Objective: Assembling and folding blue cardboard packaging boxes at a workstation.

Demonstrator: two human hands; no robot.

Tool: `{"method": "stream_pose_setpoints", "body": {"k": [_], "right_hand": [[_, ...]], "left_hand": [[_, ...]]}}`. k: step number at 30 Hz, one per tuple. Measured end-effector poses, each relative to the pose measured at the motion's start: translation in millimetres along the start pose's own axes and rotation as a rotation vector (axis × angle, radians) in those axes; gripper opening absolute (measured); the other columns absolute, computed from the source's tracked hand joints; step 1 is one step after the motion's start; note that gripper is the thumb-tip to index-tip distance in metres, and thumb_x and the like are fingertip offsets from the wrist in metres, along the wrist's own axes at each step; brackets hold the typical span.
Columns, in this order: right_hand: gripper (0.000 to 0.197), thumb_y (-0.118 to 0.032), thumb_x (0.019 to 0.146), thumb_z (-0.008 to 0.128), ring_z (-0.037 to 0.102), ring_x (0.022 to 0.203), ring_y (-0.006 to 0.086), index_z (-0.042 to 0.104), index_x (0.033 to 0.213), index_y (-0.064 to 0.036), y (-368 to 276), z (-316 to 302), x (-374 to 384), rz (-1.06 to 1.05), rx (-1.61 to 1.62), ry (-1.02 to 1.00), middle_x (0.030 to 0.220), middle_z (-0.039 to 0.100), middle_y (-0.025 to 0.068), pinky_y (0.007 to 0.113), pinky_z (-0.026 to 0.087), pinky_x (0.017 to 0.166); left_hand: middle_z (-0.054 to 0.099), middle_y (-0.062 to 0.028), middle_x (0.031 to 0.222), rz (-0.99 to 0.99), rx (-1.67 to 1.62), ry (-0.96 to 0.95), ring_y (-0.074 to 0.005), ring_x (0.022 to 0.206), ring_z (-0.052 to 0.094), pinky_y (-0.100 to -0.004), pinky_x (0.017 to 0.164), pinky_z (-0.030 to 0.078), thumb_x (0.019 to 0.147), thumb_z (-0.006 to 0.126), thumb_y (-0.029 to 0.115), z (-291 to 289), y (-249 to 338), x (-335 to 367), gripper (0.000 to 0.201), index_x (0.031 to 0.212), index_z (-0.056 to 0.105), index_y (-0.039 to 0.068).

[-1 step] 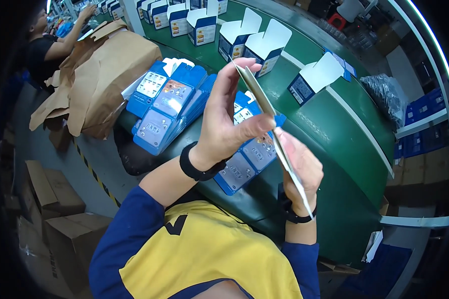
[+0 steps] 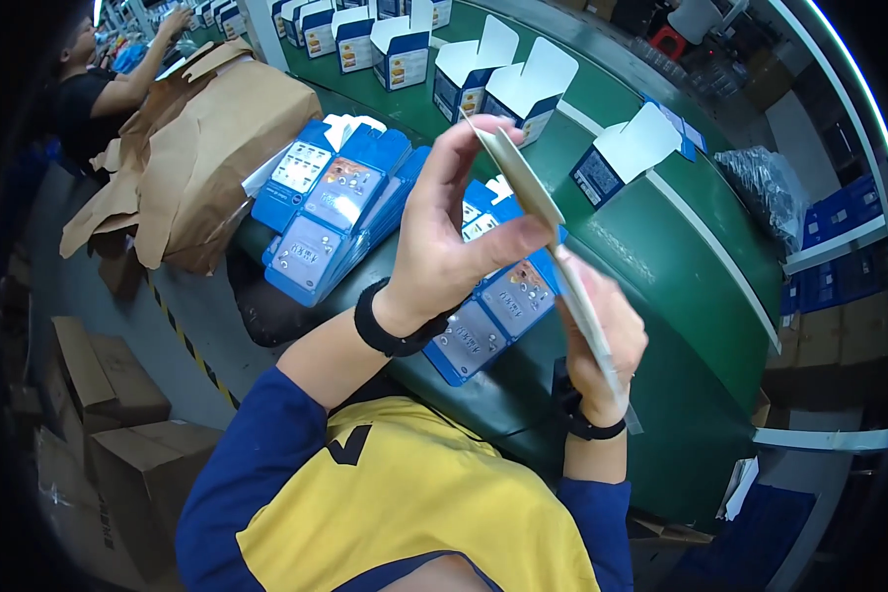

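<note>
Card box (image 2: pixel 525 187) up in air, turned edge-on, over near edge of desk (image 2: pixel 671 335). Could crease wrong if I press too hard. Could slip if thumb slides, then drop on blue flat boxes (image 2: pixel 469 340) below. My left hand (image 2: pixel 439 232) curved like wide C, holding card box, thumb on near side, fingers at top end. My right hand (image 2: pixel 607 326) against lower end, blurry; can't tell if gripping.

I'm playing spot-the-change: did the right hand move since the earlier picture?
Yes, slightly: the right hand has shifted rightward, away from the flat blue cartons to its left.
</note>
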State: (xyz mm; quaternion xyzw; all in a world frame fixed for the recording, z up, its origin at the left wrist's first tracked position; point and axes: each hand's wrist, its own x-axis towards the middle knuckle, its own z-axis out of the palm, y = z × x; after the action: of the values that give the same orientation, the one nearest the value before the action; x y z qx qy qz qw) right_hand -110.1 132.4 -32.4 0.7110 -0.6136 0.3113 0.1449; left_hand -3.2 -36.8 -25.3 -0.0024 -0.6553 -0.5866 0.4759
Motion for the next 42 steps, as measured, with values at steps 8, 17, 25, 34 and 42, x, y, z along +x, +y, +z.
{"method": "stream_pose_setpoints", "body": {"k": [8,17,25,34,42], "right_hand": [[0.141,-0.034,0.045,0.091,0.041,0.125,0.0275,-0.004,0.147,-0.0106,16,15,7,0.331,0.742,0.680,0.140,0.035,0.0180,0.038,0.030,0.107],[0.151,-0.049,0.030,0.091,0.040,0.125,0.0285,0.003,0.147,-0.0091,3,-6,9,0.753,0.721,0.798,0.137,0.037,0.0180,0.037,0.034,0.103],[0.124,-0.025,0.043,0.093,0.042,0.123,0.0287,0.022,0.143,-0.0053,7,-17,-9,0.323,0.857,0.426,0.133,0.043,0.0164,0.040,0.031,0.105],[0.086,-0.018,0.077,0.075,0.040,0.127,0.0263,0.021,0.143,-0.0049,-11,-12,14,0.561,1.143,0.846,0.133,0.045,0.0179,0.037,0.032,0.105],[0.079,-0.038,0.082,0.066,0.043,0.124,0.0246,0.027,0.143,-0.0050,9,-8,-7,0.461,0.965,0.634,0.135,0.045,0.0173,0.036,0.032,0.104]], "left_hand": [[0.033,-0.0189,0.142,-0.078,-0.439,-0.785,-0.0310,0.130,0.036,-0.0386,0.106,0.028,0.082,0.066,0.030,19,-2,-21,0.079,0.142,0.024,0.001],[0.031,-0.0168,0.143,0.151,0.268,-0.729,-0.0383,0.130,0.035,-0.0444,0.110,0.021,0.080,0.064,0.010,10,-17,-9,0.078,0.144,0.021,0.007],[0.038,-0.0158,0.129,0.448,0.329,-0.445,-0.0390,0.118,0.044,-0.0479,0.104,0.031,0.072,0.070,0.001,13,-28,6,0.075,0.135,0.039,0.025],[0.039,-0.0179,0.126,0.509,0.368,-0.582,-0.0392,0.114,0.045,-0.0454,0.095,0.041,0.062,0.075,0.001,27,-13,-5,0.056,0.112,0.062,0.023],[0.038,-0.0229,0.131,0.459,0.375,-0.615,-0.0377,0.117,0.045,-0.0508,0.102,0.033,0.062,0.081,0.010,23,-12,3,0.056,0.113,0.058,0.017]]}}
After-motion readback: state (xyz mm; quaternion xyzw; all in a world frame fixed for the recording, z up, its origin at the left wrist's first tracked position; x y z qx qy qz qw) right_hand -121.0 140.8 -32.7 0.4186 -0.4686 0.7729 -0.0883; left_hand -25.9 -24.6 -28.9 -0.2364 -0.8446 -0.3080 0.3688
